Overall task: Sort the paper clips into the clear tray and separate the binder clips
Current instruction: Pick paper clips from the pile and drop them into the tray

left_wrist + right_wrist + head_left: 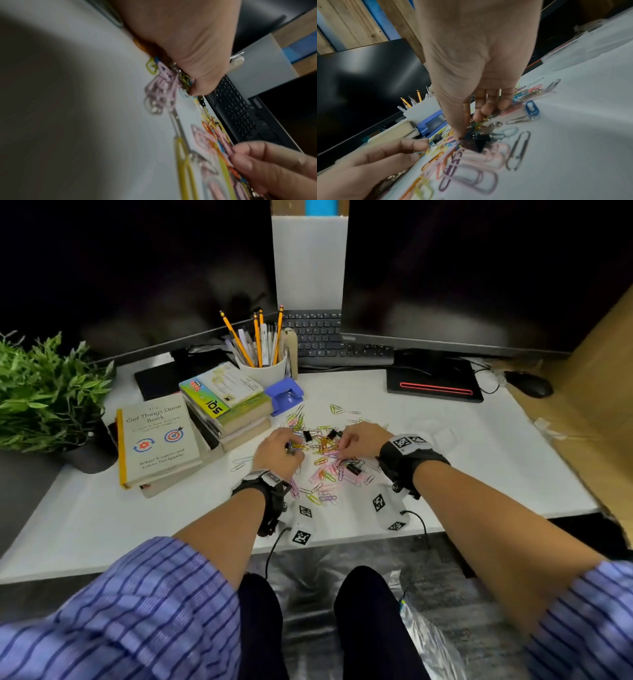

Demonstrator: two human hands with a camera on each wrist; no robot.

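Observation:
A loose pile of coloured paper clips (322, 455) lies mid-desk, with black binder clips (354, 469) mixed in; two more show at the pile's far side. My left hand (291, 448) sits at the pile's left edge, its fingers curled round a bunch of paper clips (181, 79). My right hand (342, 447) reaches in from the right. Its thumb and forefinger (465, 121) pinch together on clips in the pile, right beside a black binder clip (480, 142). The clear tray (573, 58) stands on the desk to the right of my right hand, faint in the head view.
Stacked books (157, 440) and a blue hole punch (284, 393) border the pile on the left. Behind them stands a white pencil cup (265, 371), with a keyboard (322, 340) and two dark monitors at the back. A plant (44, 392) is far left, a mouse (529, 384) far right.

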